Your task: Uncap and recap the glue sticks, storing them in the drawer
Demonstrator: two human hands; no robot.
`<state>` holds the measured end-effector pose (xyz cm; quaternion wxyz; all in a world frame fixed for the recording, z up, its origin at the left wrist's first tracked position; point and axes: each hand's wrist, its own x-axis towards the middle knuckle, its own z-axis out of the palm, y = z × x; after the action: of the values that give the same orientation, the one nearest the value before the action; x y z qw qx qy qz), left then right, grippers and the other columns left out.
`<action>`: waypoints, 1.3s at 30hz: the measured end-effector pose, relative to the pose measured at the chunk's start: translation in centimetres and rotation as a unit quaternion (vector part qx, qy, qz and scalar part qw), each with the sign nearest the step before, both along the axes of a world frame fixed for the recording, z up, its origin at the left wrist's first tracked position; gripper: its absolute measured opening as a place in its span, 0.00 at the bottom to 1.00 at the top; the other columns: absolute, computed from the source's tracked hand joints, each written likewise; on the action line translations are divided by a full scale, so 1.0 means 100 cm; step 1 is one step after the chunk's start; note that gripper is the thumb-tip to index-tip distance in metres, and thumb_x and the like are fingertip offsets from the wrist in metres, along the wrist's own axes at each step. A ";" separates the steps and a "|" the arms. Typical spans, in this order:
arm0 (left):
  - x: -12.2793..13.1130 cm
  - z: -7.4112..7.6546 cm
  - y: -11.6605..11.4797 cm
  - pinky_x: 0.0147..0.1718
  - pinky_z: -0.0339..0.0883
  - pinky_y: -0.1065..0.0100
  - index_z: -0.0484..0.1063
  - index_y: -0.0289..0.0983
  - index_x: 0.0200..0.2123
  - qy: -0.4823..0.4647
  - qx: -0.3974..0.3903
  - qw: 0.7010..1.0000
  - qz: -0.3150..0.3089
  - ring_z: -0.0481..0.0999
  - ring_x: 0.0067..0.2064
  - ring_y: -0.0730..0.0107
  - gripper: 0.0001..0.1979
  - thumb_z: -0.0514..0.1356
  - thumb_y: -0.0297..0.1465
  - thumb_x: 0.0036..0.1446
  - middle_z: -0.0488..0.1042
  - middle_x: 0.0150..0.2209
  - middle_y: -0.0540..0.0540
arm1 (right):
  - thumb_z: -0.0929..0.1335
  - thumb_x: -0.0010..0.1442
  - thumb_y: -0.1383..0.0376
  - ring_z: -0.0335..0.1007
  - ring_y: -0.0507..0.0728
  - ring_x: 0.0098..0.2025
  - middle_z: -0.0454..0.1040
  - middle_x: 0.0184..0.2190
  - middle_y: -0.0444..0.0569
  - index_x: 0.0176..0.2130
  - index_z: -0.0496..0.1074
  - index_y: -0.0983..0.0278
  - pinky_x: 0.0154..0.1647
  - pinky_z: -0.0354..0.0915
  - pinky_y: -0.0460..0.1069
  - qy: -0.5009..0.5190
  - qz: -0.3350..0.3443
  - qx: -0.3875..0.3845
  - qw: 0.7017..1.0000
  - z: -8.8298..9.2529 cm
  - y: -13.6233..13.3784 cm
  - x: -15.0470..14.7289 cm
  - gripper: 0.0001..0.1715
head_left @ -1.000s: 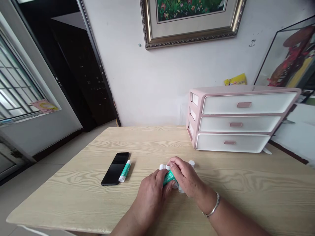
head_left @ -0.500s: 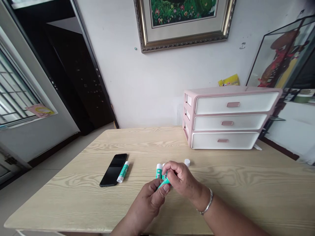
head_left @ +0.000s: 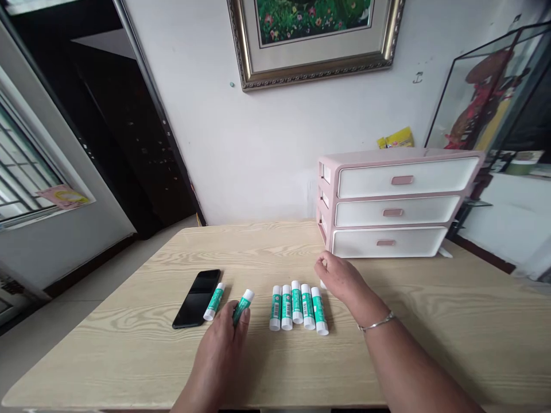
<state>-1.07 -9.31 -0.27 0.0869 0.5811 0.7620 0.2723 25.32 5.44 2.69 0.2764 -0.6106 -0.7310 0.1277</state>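
Observation:
My left hand [head_left: 219, 355] is shut on a green-and-white glue stick [head_left: 243, 306], which tilts up from my fingers. To its left, a second glue stick [head_left: 214, 301] lies beside a black smartphone [head_left: 197, 299]. Several more glue sticks [head_left: 297, 307] stand or lie side by side in a tight row, caps away from me. My right hand [head_left: 338, 279] hovers beyond the row's right end, fingers curled over a small white cap [head_left: 322, 284], which is mostly hidden.
The light wood-grain table [head_left: 413, 327] has a pink-and-white three-drawer unit [head_left: 394, 203] at its back right. A framed picture [head_left: 314, 40] hangs on the wall behind. The table's near and left edges lie close to my hands.
My hands have come apart. The left has moved left with a glue stick, and the right has moved up to the white cap. A full row of glue sticks now shows between them.

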 end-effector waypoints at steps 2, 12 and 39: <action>-0.006 -0.005 0.007 0.42 0.70 0.62 0.71 0.39 0.50 0.078 -0.026 0.997 0.017 0.80 0.51 0.53 0.15 0.49 0.37 0.70 0.79 0.51 0.36 | 0.64 0.62 0.61 0.71 0.58 0.34 0.78 0.31 0.49 0.39 0.73 0.61 0.32 0.53 0.48 -0.021 0.003 -0.030 0.999 -0.007 0.004 0.007 0.09; -0.008 0.000 0.020 0.38 0.73 0.59 0.68 0.33 0.56 0.202 -0.133 0.968 0.071 0.82 0.47 0.50 0.20 0.45 0.36 0.72 0.74 0.58 0.31 | 0.70 0.55 0.65 0.68 0.55 0.30 0.77 0.28 0.47 0.30 0.73 0.62 0.29 0.51 0.48 -0.096 0.085 -0.107 0.986 0.001 -0.002 0.030 0.03; -0.023 -0.018 0.019 0.32 0.65 0.66 0.71 0.40 0.47 0.160 0.006 0.985 0.056 0.80 0.40 0.60 0.19 0.48 0.45 0.70 0.76 0.48 0.40 | 0.67 0.60 0.60 0.68 0.54 0.30 0.77 0.27 0.46 0.28 0.71 0.63 0.28 0.51 0.48 -0.072 0.081 -0.091 0.990 -0.024 0.007 0.026 0.12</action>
<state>-3.34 -7.43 -2.09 -0.0549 0.5743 0.7957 0.1846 27.87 6.12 0.28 0.1554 -0.5798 -0.7813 0.1712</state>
